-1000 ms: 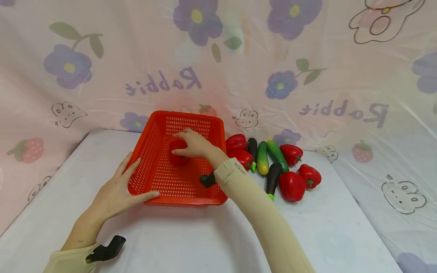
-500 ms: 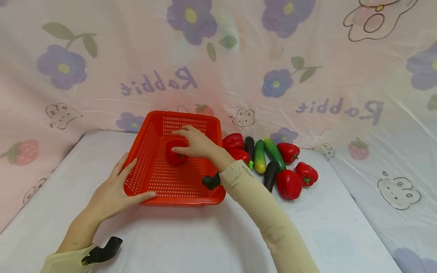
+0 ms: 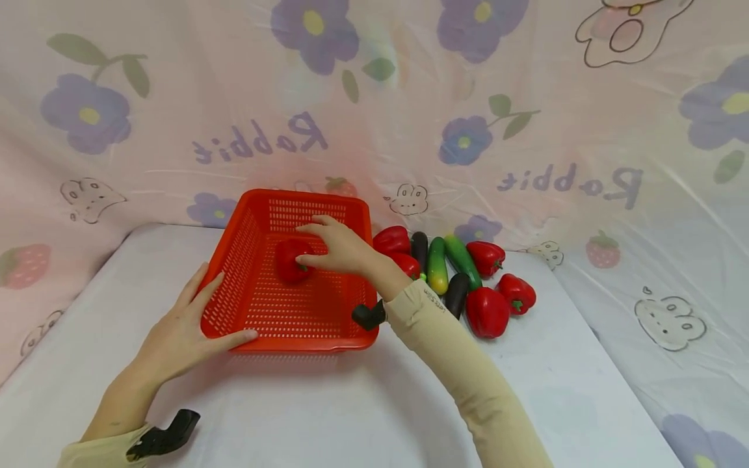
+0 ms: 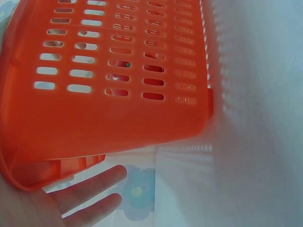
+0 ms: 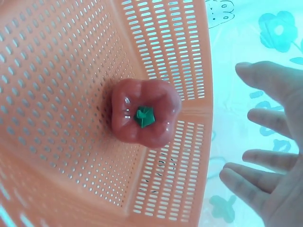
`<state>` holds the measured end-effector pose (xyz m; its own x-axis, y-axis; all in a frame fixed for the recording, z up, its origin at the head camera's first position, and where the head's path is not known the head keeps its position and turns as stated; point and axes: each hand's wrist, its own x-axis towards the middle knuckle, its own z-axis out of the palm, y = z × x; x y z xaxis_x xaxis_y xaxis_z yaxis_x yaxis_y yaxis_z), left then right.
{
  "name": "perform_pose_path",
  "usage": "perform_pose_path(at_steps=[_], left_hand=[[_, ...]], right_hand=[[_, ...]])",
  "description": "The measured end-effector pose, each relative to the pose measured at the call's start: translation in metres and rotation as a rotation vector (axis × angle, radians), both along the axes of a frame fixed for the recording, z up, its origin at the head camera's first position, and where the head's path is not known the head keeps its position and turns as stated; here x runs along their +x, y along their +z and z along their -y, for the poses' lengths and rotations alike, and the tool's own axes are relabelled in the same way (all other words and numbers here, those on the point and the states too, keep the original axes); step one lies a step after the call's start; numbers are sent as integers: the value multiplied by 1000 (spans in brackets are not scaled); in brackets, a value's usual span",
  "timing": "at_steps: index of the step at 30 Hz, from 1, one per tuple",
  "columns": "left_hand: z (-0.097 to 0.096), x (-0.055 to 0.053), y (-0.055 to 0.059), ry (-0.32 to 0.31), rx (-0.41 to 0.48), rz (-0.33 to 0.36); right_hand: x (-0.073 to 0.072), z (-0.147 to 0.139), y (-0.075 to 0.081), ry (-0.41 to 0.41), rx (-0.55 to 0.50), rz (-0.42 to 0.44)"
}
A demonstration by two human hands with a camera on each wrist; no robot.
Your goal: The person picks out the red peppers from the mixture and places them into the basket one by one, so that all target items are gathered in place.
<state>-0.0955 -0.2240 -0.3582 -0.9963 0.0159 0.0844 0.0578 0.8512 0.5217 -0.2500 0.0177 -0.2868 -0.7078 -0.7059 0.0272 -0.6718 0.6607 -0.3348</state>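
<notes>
A red bell pepper (image 3: 289, 263) lies inside the red perforated plastic basket (image 3: 292, 344), near its left wall. Spread fingers of my right hand (image 3: 344, 250) hover over the basket, right of the pepper. The right wrist view shows that hand (image 5: 277, 135) empty and apart from the pepper (image 5: 146, 113), whose green stem faces the camera. My left hand (image 3: 172, 338) rests at the basket's near left corner, its thumb over the front rim and its fingers along the left side. In the left wrist view, two straight fingers (image 4: 92, 189) extend past the basket's rim.
Right of the basket lie several more red bell peppers (image 3: 487, 312), two dark eggplants (image 3: 456, 296) and two green cucumbers (image 3: 437, 265). A pink printed cloth (image 3: 374, 97) hangs behind the white table (image 3: 556, 390).
My right hand has drawn off the bell pepper, rightward, leaving it in the basket. The left hand stays at the basket corner. The whole head view has shifted slightly.
</notes>
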Motion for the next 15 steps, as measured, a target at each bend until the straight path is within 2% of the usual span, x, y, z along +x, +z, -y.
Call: perform_pose_path(at_steps=[15], left_hand=[[0,-1,-1,-4,8,11]], right_hand=[[9,-21,4,-21,-54,32]])
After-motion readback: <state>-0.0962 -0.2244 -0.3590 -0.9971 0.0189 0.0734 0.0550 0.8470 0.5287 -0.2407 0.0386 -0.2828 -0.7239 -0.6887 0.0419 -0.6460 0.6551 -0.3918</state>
